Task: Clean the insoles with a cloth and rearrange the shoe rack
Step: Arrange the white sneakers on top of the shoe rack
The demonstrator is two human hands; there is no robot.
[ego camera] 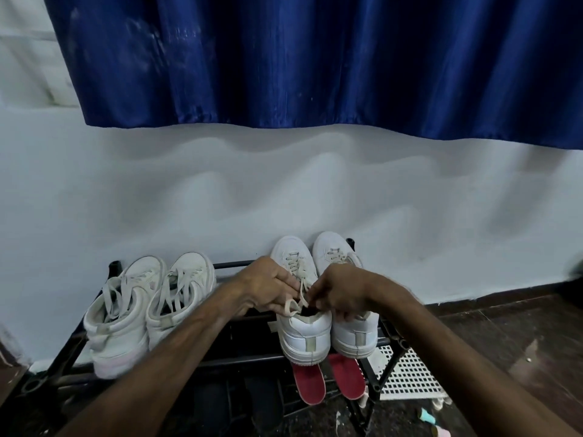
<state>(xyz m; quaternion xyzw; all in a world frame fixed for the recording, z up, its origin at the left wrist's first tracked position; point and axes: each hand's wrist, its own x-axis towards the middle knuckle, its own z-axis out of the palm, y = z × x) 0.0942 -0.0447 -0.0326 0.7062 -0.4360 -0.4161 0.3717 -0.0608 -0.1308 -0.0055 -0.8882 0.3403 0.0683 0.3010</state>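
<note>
The white sneaker sits on the shoe rack, heel at 6, toe at 12 o'clock. Left hand and right hand both pinch its laces with curled fingers, the shoe's opening just at 6 o'clock below them.

Nothing legible shows anywhere in view: no text, brand, number or sign. The white sneakers on the shoe rack carry only plain grey heel tabs, and any smaller marks are too blurred to make out.
</note>
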